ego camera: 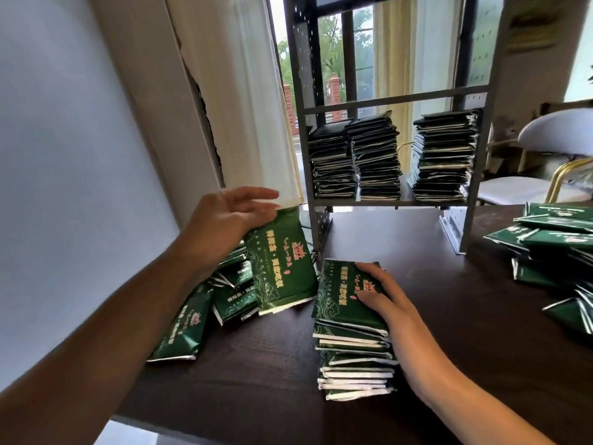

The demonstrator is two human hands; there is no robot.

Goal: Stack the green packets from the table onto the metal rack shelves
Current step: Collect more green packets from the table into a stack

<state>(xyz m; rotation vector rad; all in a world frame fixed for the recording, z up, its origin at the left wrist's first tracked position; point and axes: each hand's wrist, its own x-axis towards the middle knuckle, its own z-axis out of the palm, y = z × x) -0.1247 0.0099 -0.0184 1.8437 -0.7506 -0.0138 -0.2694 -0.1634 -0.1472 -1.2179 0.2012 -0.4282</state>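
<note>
On packet [282, 264], gold lettering, illegible

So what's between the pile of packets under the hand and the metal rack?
Only bare dark table. In the head view, nothing lies between the packet pile under the right hand and the metal rack.

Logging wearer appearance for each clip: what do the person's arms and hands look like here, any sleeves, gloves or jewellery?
Both arms are bare to the frame edge, with no sleeves showing. The left hand and right hand are ungloved, and no rings, watch or wristband show.
</note>
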